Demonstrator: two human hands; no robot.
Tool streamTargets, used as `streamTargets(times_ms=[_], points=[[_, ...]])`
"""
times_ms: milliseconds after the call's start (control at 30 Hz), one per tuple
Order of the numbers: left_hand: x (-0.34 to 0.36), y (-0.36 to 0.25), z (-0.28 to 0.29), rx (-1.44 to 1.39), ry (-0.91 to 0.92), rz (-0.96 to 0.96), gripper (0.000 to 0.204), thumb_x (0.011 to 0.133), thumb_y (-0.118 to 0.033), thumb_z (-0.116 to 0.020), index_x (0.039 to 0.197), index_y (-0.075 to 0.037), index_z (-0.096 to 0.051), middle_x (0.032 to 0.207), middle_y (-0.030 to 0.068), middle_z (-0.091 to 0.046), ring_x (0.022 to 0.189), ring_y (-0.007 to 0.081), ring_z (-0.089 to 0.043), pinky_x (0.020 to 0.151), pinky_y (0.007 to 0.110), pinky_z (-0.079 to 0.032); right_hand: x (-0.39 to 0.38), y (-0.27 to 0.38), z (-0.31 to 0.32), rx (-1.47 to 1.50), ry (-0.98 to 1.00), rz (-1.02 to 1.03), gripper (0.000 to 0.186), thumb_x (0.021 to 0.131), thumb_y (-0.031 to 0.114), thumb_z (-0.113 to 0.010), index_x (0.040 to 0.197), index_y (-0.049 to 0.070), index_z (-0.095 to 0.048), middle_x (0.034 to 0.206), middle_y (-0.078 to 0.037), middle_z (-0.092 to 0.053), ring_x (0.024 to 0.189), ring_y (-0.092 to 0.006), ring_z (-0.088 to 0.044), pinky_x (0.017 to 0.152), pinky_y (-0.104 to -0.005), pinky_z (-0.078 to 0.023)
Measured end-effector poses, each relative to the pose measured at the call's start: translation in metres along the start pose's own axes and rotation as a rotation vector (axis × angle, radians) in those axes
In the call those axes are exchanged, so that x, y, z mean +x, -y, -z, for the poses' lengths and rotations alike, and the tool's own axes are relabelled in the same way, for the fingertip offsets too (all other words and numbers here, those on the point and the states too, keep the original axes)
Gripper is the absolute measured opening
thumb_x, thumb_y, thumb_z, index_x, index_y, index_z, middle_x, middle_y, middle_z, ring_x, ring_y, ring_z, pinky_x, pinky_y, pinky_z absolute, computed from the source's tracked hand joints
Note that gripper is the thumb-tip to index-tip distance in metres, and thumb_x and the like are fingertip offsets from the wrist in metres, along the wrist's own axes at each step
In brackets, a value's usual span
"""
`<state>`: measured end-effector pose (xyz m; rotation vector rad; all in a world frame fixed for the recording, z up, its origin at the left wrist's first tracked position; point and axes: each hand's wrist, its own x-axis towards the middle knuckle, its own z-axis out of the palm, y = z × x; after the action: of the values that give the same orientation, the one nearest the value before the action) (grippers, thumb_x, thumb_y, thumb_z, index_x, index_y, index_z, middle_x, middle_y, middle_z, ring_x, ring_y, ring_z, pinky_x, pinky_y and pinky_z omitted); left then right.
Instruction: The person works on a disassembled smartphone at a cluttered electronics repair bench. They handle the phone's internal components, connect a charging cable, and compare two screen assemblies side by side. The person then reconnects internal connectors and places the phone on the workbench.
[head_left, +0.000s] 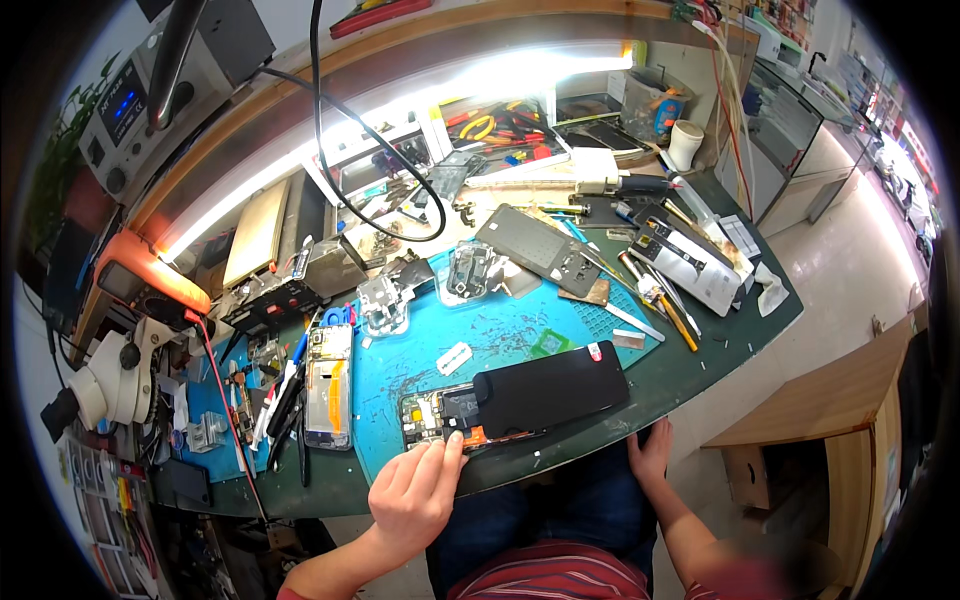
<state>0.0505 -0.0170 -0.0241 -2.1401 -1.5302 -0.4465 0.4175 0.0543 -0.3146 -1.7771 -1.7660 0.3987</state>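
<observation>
On the front part of the blue mat [392,350] lies an opened phone [424,414] with its inner parts bare and a black screen panel [550,388] lying over its right portion. My left hand [415,492] has its fingers curled together at the phone's lower edge, with a fingertip on the parts; the thumb is mostly hidden. My right hand [650,455] hangs beside my leg at the bench's front edge, holding nothing visible, fingers loosely apart. A small white piece [455,358] and a green board [552,342] lie behind the phone.
Around the mat are another opened phone [328,385], hand tools [285,400], clear cases [470,270], phone housings [690,260], a microscope [125,370] and an orange meter [140,275]. A black cable [420,235] hangs overhead. A wooden cabinet [790,405] stands right of my legs.
</observation>
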Motion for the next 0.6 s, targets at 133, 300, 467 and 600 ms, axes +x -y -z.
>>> streamTargets(times_ms=[133, 300, 467, 600], points=[[-0.005, 0.005, -0.003, -0.132, -0.036, 0.059, 0.029, 0.084, -0.013, -0.081, 0.112, -0.006, -0.078, 0.097, 0.0027, -0.071, 0.087, 0.0184, -0.07, 0.076, 0.032, -0.055, -0.001, -0.001, 0.0, -0.012, -0.001, -0.002, 0.064, 0.089, 0.023, -0.076, 0.14, -0.002, -0.049, 0.13, -0.024, -0.058, 0.12, -0.0453, -0.052, 0.107, -0.0522, -0.041], [-0.011, 0.006, -0.007, -0.23, -0.104, 0.159, 0.024, 0.084, -0.008, -0.078, 0.108, -0.006, -0.078, 0.096, 0.0028, -0.072, 0.086, 0.0199, -0.07, 0.079, 0.035, -0.053, -0.001, -0.003, -0.002, -0.005, -0.006, 0.002, 0.064, 0.087, 0.023, -0.076, 0.14, -0.002, -0.049, 0.13, -0.024, -0.058, 0.12, -0.0454, -0.053, 0.107, -0.0523, -0.041], [-0.014, 0.003, -0.01, -0.265, -0.229, 0.264, 0.016, 0.088, -0.006, -0.074, 0.103, -0.004, -0.077, 0.093, 0.005, -0.072, 0.083, 0.0223, -0.069, 0.078, 0.037, -0.052, -0.003, -0.009, -0.005, -0.048, -0.023, 0.028, 0.065, 0.087, 0.023, -0.076, 0.14, -0.002, -0.049, 0.13, -0.024, -0.058, 0.121, -0.0455, -0.053, 0.107, -0.0531, -0.041], [-0.022, 0.001, -0.013, -0.306, -0.323, 0.363, 0.02, 0.09, 0.004, -0.064, 0.108, 0.0, -0.073, 0.086, 0.0062, -0.069, 0.075, 0.025, -0.064, 0.075, 0.039, -0.049, -0.004, -0.011, -0.006, -0.055, 0.013, 0.018, 0.065, 0.086, 0.022, -0.076, 0.14, -0.002, -0.049, 0.132, -0.025, -0.057, 0.122, -0.0465, -0.052, 0.108, -0.0547, -0.04]])
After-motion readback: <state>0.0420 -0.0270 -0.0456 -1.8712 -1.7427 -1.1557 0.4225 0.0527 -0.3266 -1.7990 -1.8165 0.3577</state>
